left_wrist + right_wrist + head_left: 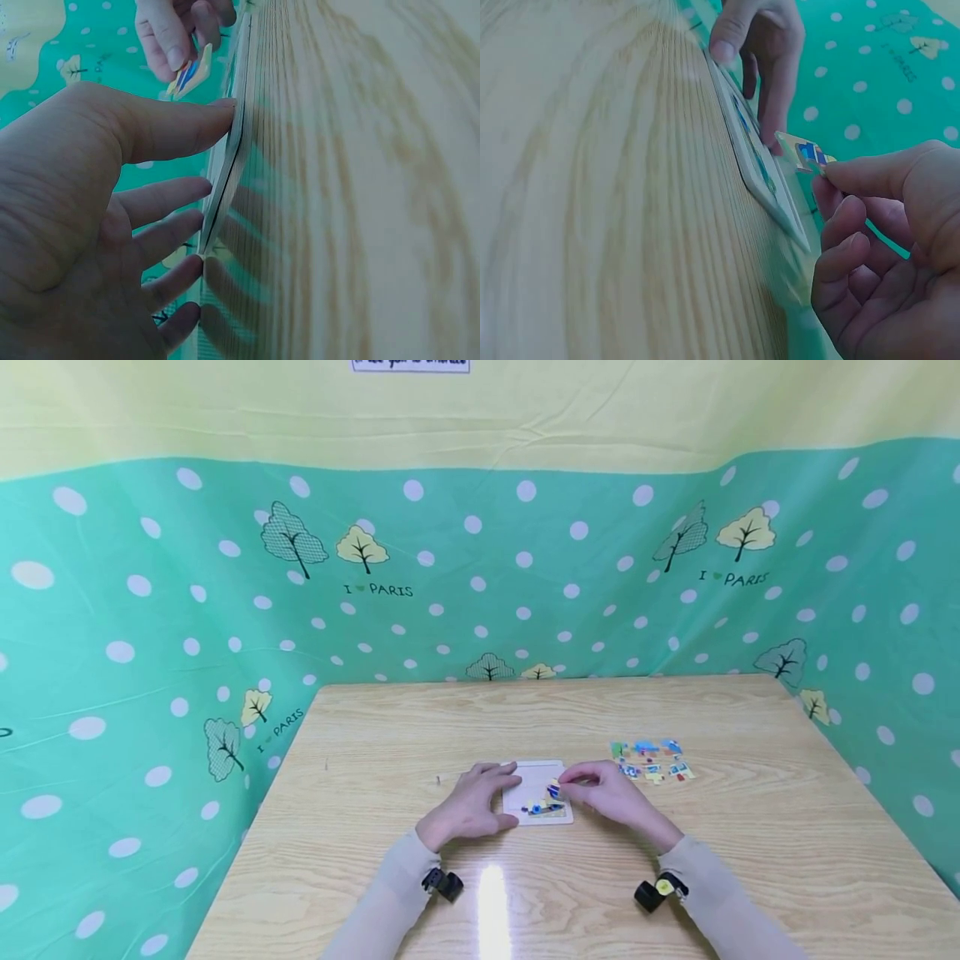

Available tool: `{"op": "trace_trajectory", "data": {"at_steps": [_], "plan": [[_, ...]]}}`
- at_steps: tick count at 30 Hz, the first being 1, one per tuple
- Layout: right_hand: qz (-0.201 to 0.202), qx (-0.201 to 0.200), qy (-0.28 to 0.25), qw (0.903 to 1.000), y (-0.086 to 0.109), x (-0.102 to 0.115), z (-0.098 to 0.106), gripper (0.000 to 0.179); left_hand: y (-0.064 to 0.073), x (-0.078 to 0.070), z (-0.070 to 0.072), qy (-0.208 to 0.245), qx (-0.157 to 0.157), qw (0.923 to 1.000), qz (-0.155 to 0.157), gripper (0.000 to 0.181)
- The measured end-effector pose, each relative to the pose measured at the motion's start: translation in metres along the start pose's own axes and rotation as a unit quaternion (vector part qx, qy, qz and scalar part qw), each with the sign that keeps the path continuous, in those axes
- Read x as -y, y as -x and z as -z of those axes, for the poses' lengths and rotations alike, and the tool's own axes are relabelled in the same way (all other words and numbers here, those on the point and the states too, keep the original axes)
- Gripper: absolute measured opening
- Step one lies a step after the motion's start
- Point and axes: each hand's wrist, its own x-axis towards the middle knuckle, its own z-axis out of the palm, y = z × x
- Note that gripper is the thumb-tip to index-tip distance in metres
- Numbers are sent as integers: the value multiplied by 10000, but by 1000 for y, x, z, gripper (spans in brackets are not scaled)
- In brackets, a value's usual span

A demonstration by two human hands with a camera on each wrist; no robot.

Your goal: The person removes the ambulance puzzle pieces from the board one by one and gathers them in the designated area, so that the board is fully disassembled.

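A white puzzle tray (525, 781) lies flat on the table, with several joined jigsaw pieces (543, 810) along its near edge. My left hand (472, 802) rests at the tray's left side, fingers spread, the thumb on its near left corner. In the left wrist view the left thumb (180, 127) touches the tray's rim. My right hand (607, 789) pinches a jigsaw piece (810, 152) between thumb and forefinger. This piece, yellow with blue marks, is held just above the tray's right side. The right hand's other fingers are curled in below.
Several loose jigsaw pieces (652, 760) lie in a loose group on the wooden table (390, 727), right of and behind the tray. A green polka-dot curtain (480, 560) hangs behind the table and along both sides. Light glares off the table's front.
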Motion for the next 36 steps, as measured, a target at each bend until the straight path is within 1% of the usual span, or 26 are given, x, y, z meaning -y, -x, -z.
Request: {"op": "trace_trajectory", "data": {"at_steps": [12,20,25,29,36], "plan": [[-85,-192,155,9997,10,-23,27,25,0,-2,1,7,-7,10000,36,70],[-231,-299,277,9989,18,-30,43,23,0,-1,1,-56,-20,10000,5,70],[-248,-268,397,9985,25,-32,52,23,0,-2,1,-56,-13,10000,19,69],[-306,-156,388,9987,29,-35,60,27,0,-1,0,-94,-24,10000,-11,70],[-519,-83,452,9976,33,-41,72,30,0,0,-1,42,-23,10000,19,68]]}}
